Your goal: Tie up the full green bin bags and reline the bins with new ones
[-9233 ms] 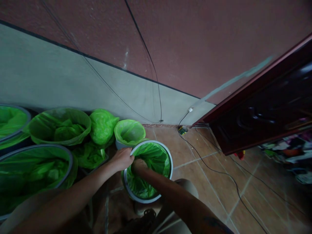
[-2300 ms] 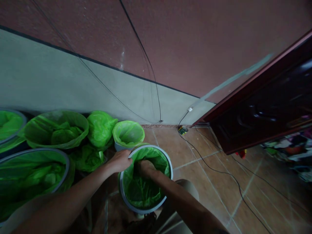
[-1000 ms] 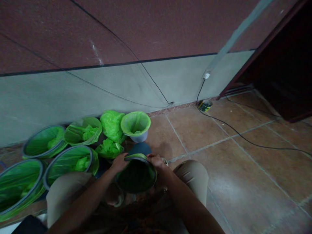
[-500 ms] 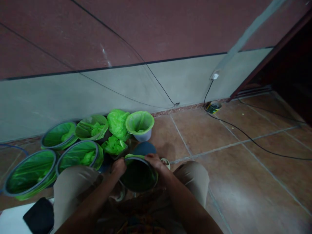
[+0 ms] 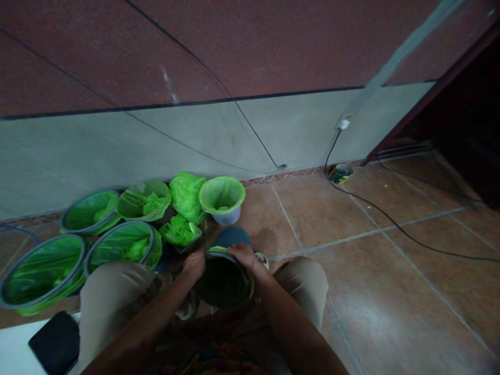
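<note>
The bin [image 5: 224, 284] is sitting between the two knees, tilting with its mouth facing back toward the person and its base seeming to point toward the wall [image 5: 164, 138]; its long axis is running roughly in that direction. Both hands are already touching it, so neither is lying nearer. The left hand [image 5: 194, 265] is gripping the bin's left rim, its fingers looking clamped there; the right hand [image 5: 242, 254] is holding the far right part of the rim, its fingers looking clamped too, though the inner side is staying hidden. A strip of green liner [image 5: 216, 249] is showing along the bin's far rim, while its inside is looking too dark to read

Just beyond the bin's left rim, a box [image 5: 192, 242] is holding crumpled green plastic, near the left hand. Straight beyond the bin, a bucket [image 5: 227, 215] is standing lined, with a bag [image 5: 187, 195] bulging at its left. Four lined bins [image 5: 145, 256] are standing left of the bin. A can [image 5: 341, 174] and a cord [image 5: 392, 223] are lying well to its right. The knees [image 5: 307, 278] are flanking the bin closely, narrowing sideways room
</note>
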Demonstrator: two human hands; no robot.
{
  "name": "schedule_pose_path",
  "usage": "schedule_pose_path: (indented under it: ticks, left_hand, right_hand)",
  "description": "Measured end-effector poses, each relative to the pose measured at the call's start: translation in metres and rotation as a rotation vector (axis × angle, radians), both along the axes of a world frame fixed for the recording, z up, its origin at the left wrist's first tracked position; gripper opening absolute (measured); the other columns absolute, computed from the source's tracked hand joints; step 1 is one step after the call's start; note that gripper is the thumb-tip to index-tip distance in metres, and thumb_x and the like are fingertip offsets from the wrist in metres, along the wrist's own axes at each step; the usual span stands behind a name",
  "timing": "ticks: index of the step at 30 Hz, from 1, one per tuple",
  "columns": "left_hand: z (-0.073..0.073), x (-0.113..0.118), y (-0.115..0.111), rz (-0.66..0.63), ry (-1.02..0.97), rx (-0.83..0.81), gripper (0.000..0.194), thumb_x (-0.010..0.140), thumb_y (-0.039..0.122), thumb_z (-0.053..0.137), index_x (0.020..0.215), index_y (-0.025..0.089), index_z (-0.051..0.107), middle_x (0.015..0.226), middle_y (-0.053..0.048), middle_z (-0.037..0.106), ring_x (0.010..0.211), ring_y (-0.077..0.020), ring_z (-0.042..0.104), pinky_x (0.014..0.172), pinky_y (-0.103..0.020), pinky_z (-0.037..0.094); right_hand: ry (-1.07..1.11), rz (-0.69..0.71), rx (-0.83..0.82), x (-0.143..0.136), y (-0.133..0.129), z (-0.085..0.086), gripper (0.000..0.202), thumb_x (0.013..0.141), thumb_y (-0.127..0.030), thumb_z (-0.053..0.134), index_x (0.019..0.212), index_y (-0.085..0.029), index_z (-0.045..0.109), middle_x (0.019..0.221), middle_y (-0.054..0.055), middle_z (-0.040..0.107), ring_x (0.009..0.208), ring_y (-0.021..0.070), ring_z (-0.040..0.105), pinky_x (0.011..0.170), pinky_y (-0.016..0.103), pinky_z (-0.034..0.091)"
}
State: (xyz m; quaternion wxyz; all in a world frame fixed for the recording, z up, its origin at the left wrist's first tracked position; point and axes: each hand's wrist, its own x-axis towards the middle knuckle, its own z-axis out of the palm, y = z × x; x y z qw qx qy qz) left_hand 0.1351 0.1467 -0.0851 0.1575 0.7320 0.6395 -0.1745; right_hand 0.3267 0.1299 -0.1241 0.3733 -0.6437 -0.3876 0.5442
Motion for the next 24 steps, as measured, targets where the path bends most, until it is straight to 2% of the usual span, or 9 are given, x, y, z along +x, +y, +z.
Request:
schedule_pose_path:
  ticks: [3, 6, 10, 15, 19, 22, 24]
  left_hand:
    - [0.004, 0.018, 0.003, -0.056, -0.018, 0.035, 0.036, 0.087, 0.005, 0.038, 0.113, 0.009, 0.063, 0.109, -0.017, 0.069, 0.107, -0.0253, 0.065, 0.091, -0.034, 0.049]
    - [0.008, 0.029, 0.008, -0.086, -0.041, 0.085, 0.038, 0.089, 0.008, 0.038, 0.12, 0.012, 0.059, 0.119, -0.015, 0.065, 0.115, -0.025, 0.059, 0.098, -0.036, 0.045]
    - [0.008, 0.017, 0.011, 0.011, -0.053, 0.086, 0.036, 0.092, 0.019, 0.041, 0.125, 0.013, 0.055, 0.121, -0.016, 0.064, 0.115, -0.0249, 0.059, 0.097, -0.035, 0.045]
    - [0.003, -0.004, 0.006, 0.095, -0.042, 0.006, 0.029, 0.092, 0.025, 0.045, 0.108, 0.009, 0.062, 0.102, -0.016, 0.07, 0.096, -0.025, 0.068, 0.082, -0.032, 0.05]
    - [0.002, 0.001, 0.004, 0.061, -0.04, 0.002, 0.026, 0.089, 0.014, 0.044, 0.106, 0.007, 0.063, 0.101, -0.018, 0.069, 0.101, -0.0272, 0.066, 0.084, -0.034, 0.05]
    - [0.007, 0.008, 0.007, 0.016, -0.043, 0.017, 0.027, 0.087, 0.011, 0.044, 0.106, 0.008, 0.063, 0.103, -0.017, 0.068, 0.104, -0.0255, 0.064, 0.088, -0.034, 0.049]
    - [0.012, 0.011, 0.011, -0.017, -0.051, 0.037, 0.026, 0.089, 0.013, 0.043, 0.106, 0.012, 0.064, 0.104, -0.015, 0.068, 0.106, -0.024, 0.063, 0.092, -0.033, 0.048]
  right_hand:
    - [0.012, -0.04, -0.025, -0.01, 0.003, 0.0, 0.018, 0.06, -0.025, 0.073, 0.076, -0.017, 0.073, 0.076, 0.003, 0.071, 0.073, 0.0195, 0.065, 0.071, 0.03, 0.051]
    - [0.002, -0.094, -0.084, -0.01, 0.004, -0.003, 0.02, 0.059, -0.019, 0.069, 0.078, -0.015, 0.073, 0.072, 0.003, 0.07, 0.064, 0.0179, 0.062, 0.062, 0.028, 0.049]
    - [-0.008, -0.133, -0.123, 0.002, 0.001, -0.006, 0.019, 0.063, -0.02, 0.065, 0.08, -0.014, 0.07, 0.072, 0.004, 0.069, 0.059, 0.0154, 0.059, 0.055, 0.026, 0.046]
    - [-0.005, -0.045, -0.108, 0.006, -0.002, 0.0, 0.007, 0.068, -0.023, 0.062, 0.064, -0.018, 0.066, 0.064, 0.0, 0.065, 0.061, 0.0151, 0.059, 0.057, 0.024, 0.046]
    - [0.018, 0.08, -0.055, -0.003, 0.001, 0.009, 0.016, 0.07, -0.027, 0.065, 0.056, -0.019, 0.063, 0.059, -0.002, 0.061, 0.065, 0.0153, 0.059, 0.065, 0.025, 0.048]
    - [0.009, 0.052, -0.034, -0.008, 0.004, 0.011, 0.003, 0.066, -0.02, 0.068, 0.067, -0.018, 0.069, 0.066, -0.001, 0.066, 0.069, 0.0161, 0.061, 0.069, 0.026, 0.049]
    - [0.023, -0.05, -0.082, -0.008, 0.005, 0.008, 0.016, 0.065, -0.017, 0.067, 0.081, -0.017, 0.071, 0.073, 0.001, 0.069, 0.07, 0.0163, 0.063, 0.068, 0.025, 0.05]
